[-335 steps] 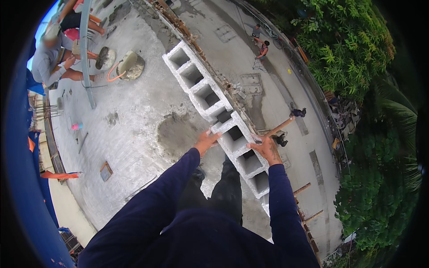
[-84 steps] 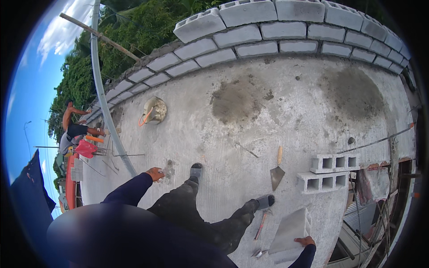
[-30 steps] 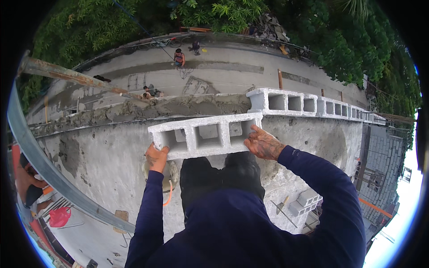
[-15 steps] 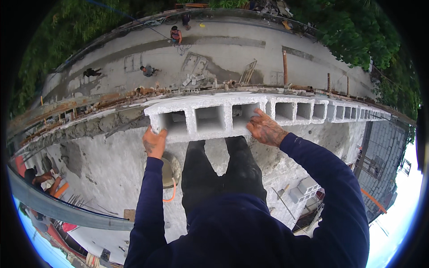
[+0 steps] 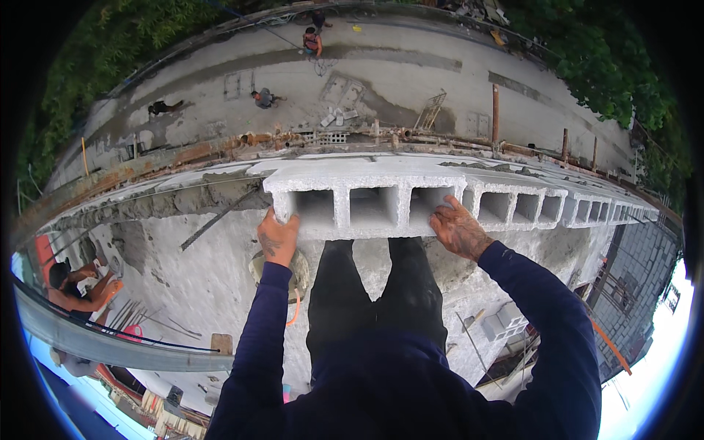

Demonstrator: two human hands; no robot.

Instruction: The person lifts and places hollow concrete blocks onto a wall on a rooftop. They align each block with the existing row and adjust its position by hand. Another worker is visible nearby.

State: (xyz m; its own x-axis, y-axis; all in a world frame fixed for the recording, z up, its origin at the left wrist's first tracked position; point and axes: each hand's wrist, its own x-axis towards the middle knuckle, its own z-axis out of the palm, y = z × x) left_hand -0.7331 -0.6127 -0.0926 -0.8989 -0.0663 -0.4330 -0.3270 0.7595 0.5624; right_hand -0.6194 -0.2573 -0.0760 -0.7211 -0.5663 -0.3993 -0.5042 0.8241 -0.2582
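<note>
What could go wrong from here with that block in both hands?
The right hand could get pinched, gripping the held block close to the neighbouring block. If it slipped outward, it might endanger the person on the street below. The bucket beside the legs could be a trip hazard.

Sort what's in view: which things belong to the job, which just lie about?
Likely job: hollow concrete block, held by left hand and right hand; adjoining block row; mortar bed; probably orange-handled bucket and stacked blocks.

Seemingly lying about: brown board; red bag; pale blocks on the street.
</note>
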